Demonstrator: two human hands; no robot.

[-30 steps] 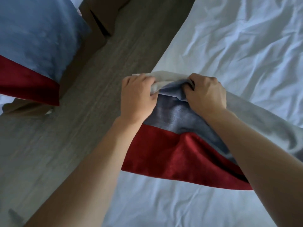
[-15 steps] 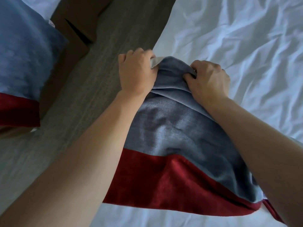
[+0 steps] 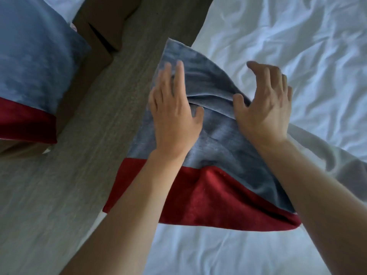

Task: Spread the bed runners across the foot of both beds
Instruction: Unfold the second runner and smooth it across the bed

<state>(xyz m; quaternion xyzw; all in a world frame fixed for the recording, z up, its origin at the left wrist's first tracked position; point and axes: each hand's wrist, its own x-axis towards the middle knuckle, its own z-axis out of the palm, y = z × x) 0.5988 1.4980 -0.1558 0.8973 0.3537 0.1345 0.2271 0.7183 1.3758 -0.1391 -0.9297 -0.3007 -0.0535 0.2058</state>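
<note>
A blue-grey bed runner (image 3: 218, 139) with a red band along its near edge lies across the left side of a white bed (image 3: 297, 56), its end hanging over the bed's edge above the floor. My left hand (image 3: 174, 112) lies flat on the runner near that edge, fingers straight. My right hand (image 3: 266, 104) rests on the runner's far side with fingers spread and lightly bent, holding nothing. A fold runs between the two hands. A second blue and red runner (image 3: 33, 76) covers the other bed at the far left.
A grey wood-look floor strip (image 3: 69, 175) runs between the two beds. A brown bed base or box (image 3: 103, 20) stands at the top, beside the left bed. The white sheet is wrinkled.
Both hands let go of the bunched runner end and opened out flat. The runner's end has unfolded further toward the bed's edge and now hangs over it.
</note>
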